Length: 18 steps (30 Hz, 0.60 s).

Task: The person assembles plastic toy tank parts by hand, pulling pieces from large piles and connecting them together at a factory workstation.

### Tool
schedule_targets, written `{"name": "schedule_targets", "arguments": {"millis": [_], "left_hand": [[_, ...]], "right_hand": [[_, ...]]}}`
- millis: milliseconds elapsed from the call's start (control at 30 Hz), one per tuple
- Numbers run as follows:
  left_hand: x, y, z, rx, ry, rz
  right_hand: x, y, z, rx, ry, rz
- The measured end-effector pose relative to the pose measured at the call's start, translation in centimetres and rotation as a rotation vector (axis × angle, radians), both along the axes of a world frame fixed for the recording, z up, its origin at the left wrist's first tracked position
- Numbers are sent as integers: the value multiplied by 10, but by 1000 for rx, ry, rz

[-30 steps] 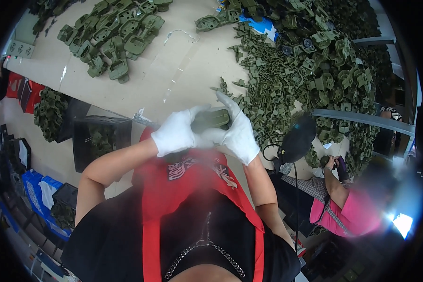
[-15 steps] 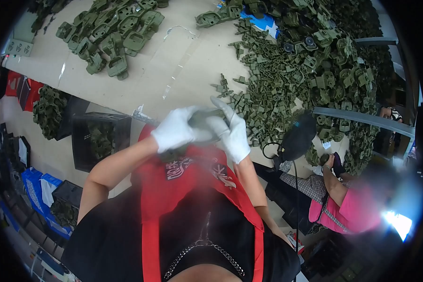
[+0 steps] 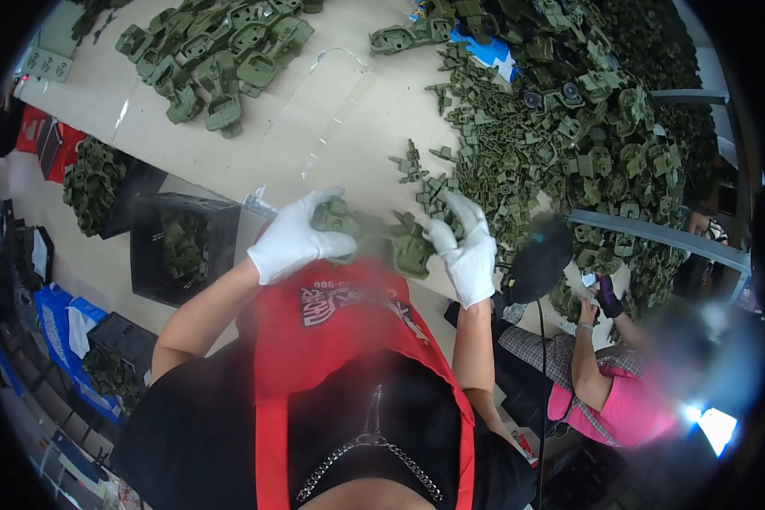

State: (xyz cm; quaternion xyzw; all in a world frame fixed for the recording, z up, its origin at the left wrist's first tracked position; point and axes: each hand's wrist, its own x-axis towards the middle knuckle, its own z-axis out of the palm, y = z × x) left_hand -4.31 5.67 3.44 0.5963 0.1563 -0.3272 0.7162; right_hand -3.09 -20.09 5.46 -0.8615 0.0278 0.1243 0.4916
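Observation:
My left hand [image 3: 296, 240], in a white glove, is closed round a dark green moulded plastic part [image 3: 335, 219] near the table's front edge. To its right, a second green plastic piece [image 3: 411, 248] shows beside my right hand [image 3: 466, 255]. A blurred patch lies between the two pieces, so I cannot tell whether they are joined. My right hand, also gloved in white, has its fingers apart. Its thumb is at the edge of the second piece, and its fingertips reach toward small green parts [image 3: 438, 194].
A heap of small green parts [image 3: 518, 144] covers the table's right side. Larger green shells [image 3: 221, 55] lie at the far left. A black crate [image 3: 183, 246] stands below the table edge. A black hanging device [image 3: 537, 262] and a co-worker in pink [image 3: 629, 399] are at right.
My hands were close together over a blurred green part; now they have moved apart, the right one to the right with its fingers spread. The co-worker's arms have shifted.

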Motion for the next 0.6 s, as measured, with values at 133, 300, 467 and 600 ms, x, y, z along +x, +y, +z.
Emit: {"name": "schedule_targets", "arguments": {"millis": [133,300,467,600], "left_hand": [[-3,-12,8,213,-364,-255],[-10,-11,1,204,-222,-247],[-16,-16,11,208,-267,-260],[-18,-26,16,292,-358,-304]], "right_hand": [[11,58,18,-68,-28,363],[2,71,6,-177,232,431],[3,33,-17,516,529,319],[-4,30,-13,457,564,276]]}}
